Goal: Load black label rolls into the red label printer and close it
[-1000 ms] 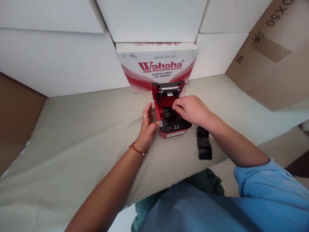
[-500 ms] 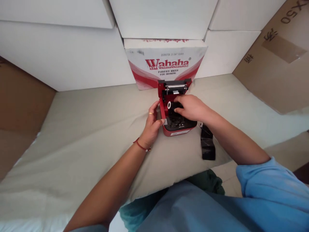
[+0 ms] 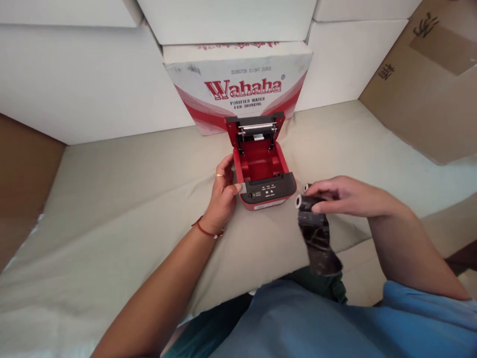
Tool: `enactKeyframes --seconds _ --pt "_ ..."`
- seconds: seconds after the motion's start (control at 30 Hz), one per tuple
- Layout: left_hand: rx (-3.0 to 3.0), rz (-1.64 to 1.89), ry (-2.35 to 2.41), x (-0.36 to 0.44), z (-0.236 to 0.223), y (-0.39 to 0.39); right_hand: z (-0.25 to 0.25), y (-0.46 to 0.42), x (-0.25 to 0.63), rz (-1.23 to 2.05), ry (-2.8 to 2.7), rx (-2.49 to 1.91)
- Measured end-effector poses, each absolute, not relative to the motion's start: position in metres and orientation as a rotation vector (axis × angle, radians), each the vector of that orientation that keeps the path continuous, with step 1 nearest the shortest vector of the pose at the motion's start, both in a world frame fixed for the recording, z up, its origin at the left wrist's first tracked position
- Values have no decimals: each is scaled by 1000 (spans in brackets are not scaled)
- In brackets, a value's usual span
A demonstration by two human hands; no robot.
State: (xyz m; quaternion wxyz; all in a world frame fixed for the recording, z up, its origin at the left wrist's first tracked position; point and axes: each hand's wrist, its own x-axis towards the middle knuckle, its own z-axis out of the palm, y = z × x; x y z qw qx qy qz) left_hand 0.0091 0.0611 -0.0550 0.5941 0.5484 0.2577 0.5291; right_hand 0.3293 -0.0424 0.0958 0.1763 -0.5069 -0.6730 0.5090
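Observation:
A small red printer (image 3: 261,166) stands on a beige cloth with its lid raised and its red inner bay bare. My left hand (image 3: 222,199) grips the printer's left side, thumb on its front corner. To the right of the printer, my right hand (image 3: 341,195) is closed on a black ribbon roll (image 3: 311,203) with a white core end. A strip of black ribbon (image 3: 319,243) hangs from the roll down toward my lap.
A white and red Wahaha carton (image 3: 238,84) stands right behind the printer. White boxes (image 3: 93,84) are stacked along the back. Brown cardboard (image 3: 425,84) leans at the right, and more cardboard shows at the left edge. The beige cloth (image 3: 122,199) covers the surface.
My right hand has come out of the printer bay with the black ribbon roll and moved right and toward me. The bay now shows bare red. My left hand stays on the printer.

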Motion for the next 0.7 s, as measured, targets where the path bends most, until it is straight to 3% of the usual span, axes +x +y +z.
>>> enactKeyframes --seconds 0.23,0.5,0.7 --pt "1256 1243 820 0 -45 48 43 -50 295 998 -2216 -1482" --pt "1082 1306 1011 4 -18 38 44 -26 326 1156 -1648 -1475" --pt "934 1341 817 55 -5 10 55 -22 293 1320 -1808 -1032"
